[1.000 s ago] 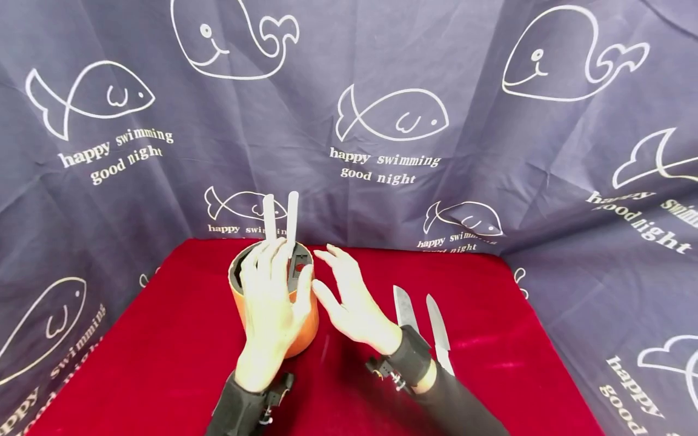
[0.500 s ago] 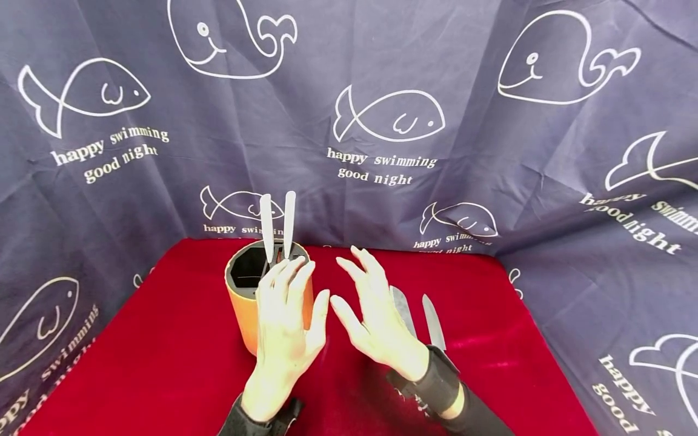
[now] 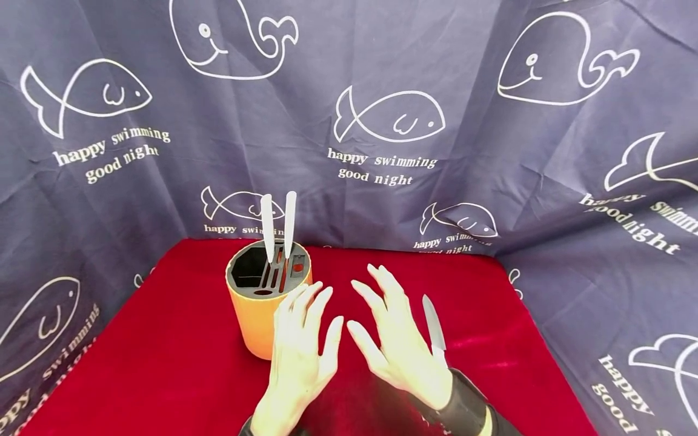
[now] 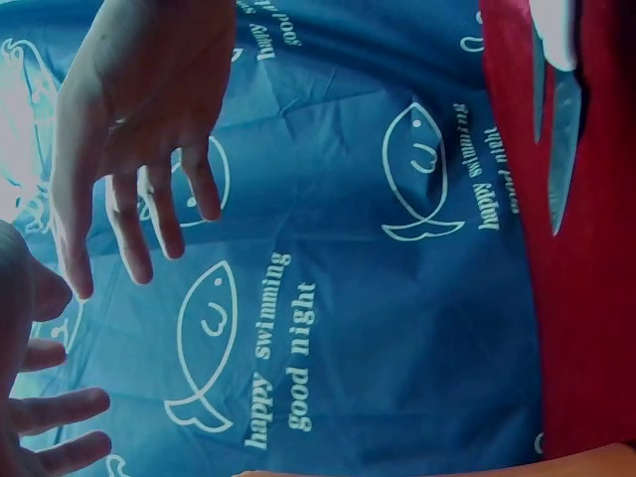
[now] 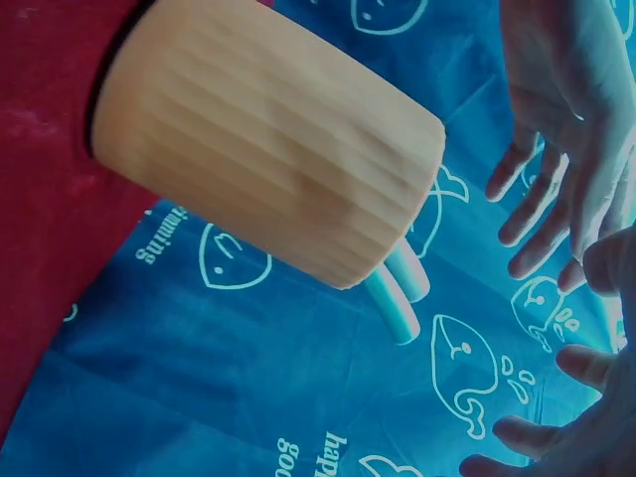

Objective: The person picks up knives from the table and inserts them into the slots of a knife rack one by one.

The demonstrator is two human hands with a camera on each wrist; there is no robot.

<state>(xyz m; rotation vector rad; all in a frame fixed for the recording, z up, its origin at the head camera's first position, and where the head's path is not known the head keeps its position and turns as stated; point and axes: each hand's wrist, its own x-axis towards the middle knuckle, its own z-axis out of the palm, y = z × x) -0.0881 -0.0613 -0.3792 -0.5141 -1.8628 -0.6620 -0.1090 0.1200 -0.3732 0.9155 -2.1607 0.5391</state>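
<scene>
Knife holder: an orange, ribbed cylinder (image 3: 253, 324) standing upright on the red-covered counter (image 3: 180, 339), ahead of the left hand (image 3: 301, 360) and to its left.
Holder top: a wide dark compartment on the left, narrow slots in the middle, a smaller squarish recess on the right.
Handles: two white ones, a left handle (image 3: 267, 227) and a right handle (image 3: 290, 221), rising side by side from the rear of the slots.
Left fingers: straight and slightly apart, thumb held away; their tips overlap the holder's front right side in the head view, but the right wrist view shows a gap, so they are near it, not touching.
Right hand (image 3: 406, 348): well to the right of the holder, thumb pointing towards the left hand, holding nothing.
Right fingers: spread, slightly bent, in the air between the holder and the loose knife (image 3: 434, 327).
Loose knife: on the counter just right of the right hand in the head view, blade pointing away from the person, pale handle partly hidden.
Second blade (image 4: 539, 89): beside another blade in the left wrist view.
Backdrop: blue-grey cloth (image 3: 382, 206) with white fish, whales and lettering.
</scene>
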